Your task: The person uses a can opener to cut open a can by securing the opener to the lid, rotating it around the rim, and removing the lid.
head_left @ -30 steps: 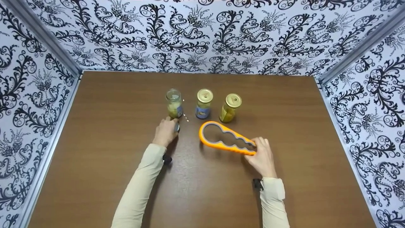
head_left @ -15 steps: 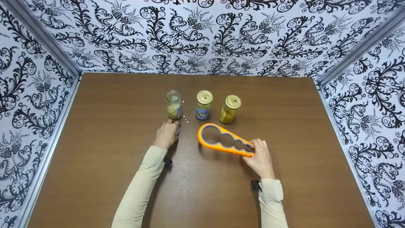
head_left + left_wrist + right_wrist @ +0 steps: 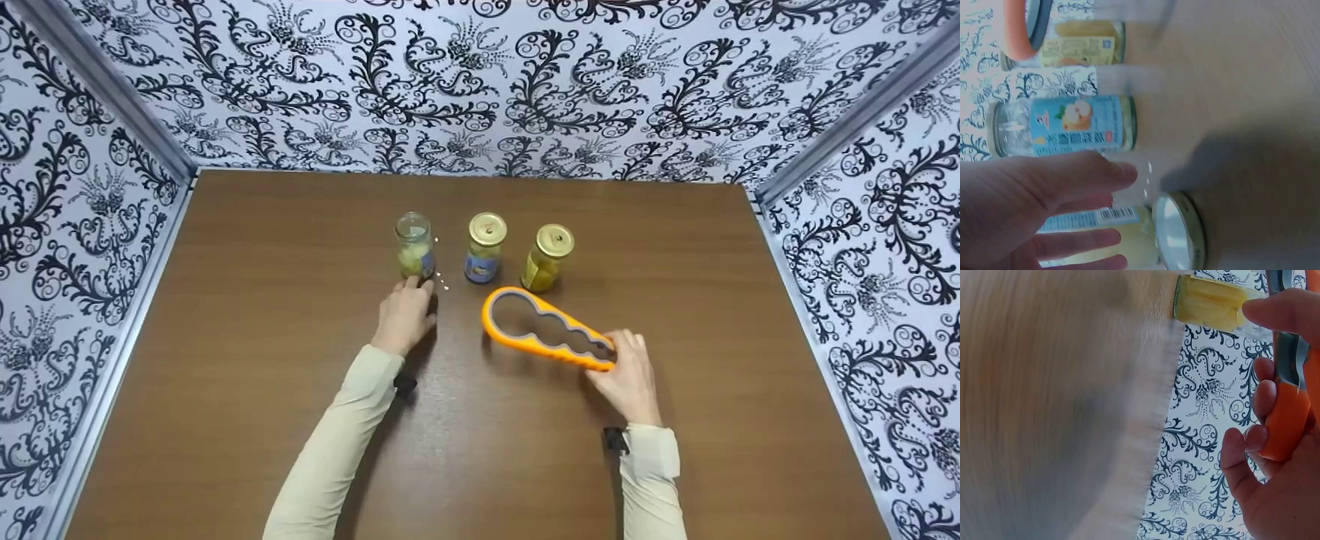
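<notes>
Looking down, we note patterned walls (image 3: 480, 82) around a brown table (image 3: 495, 465). We record an orange jar opener (image 3: 534, 345) aloft, its narrow end gripped by the right hand (image 3: 628, 379). Left hand (image 3: 405, 319): fingers extended, before a lidless jar (image 3: 415, 253); contact, we cannot tell. Beside that jar, upright and apart: a capped blue-labelled jar (image 3: 482, 259), then a capped yellow-labelled jar (image 3: 541, 271). Smaller, we find a loose lid (image 3: 1179, 233) near the lidless jar's base; white flecks (image 3: 443, 282) lie alongside.
</notes>
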Available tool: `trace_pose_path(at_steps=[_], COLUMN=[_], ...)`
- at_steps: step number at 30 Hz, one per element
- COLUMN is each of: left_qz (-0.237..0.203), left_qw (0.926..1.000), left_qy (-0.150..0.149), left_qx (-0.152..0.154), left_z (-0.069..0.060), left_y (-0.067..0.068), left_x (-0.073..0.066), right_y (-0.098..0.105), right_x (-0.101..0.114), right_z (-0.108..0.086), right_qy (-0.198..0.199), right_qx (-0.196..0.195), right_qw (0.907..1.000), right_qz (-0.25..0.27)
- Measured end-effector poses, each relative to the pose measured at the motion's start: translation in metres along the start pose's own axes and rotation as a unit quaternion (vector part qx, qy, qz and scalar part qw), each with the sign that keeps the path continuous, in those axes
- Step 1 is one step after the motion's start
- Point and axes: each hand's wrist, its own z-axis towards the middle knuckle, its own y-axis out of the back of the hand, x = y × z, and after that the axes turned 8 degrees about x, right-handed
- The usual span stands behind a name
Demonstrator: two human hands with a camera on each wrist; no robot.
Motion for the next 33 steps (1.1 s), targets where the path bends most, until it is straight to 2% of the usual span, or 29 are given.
trace_pose_path(at_steps=[6, 11, 16, 19, 23, 28, 33], left_qz=[-0.027, -0.080, -0.137, -0.168, -0.204, -0.256, -0.299], left_qw=[0.9995, 0.9965, 0.9905, 0.9857, 0.9789, 0.9660, 0.9521], left_qy=[0.014, 0.021, 0.006, 0.000, 0.012, 0.025, 0.033], left_qx=[-0.003, -0.014, -0.017, -0.009, -0.010, -0.027, -0.057], left_z=[0.009, 0.024, 0.040, 0.048, 0.058, 0.072, 0.086], left_y=[0.000, -0.005, -0.012, -0.017, -0.020, -0.022, -0.026], left_x=[-0.010, -0.018, -0.026, -0.029, -0.031, -0.031, -0.031], right_y=[0.005, 0.009, 0.014, 0.017, 0.023, 0.031, 0.036], right_x=[-0.004, -0.010, -0.017, -0.021, -0.028, -0.036, -0.039], right_z=[0.000, -0.002, -0.005, -0.006, -0.008, -0.010, -0.011], right_qy=[-0.007, -0.019, -0.032, -0.035, -0.041, -0.050, -0.051], right_qx=[0.000, -0.003, -0.004, -0.002, -0.010, -0.034, -0.046], right_qw=[1.0000, 0.9998, 0.9995, 0.9994, 0.9991, 0.9982, 0.9976], right_qz=[0.001, 0.004, 0.001, -0.004, -0.004, -0.002, 0.000])
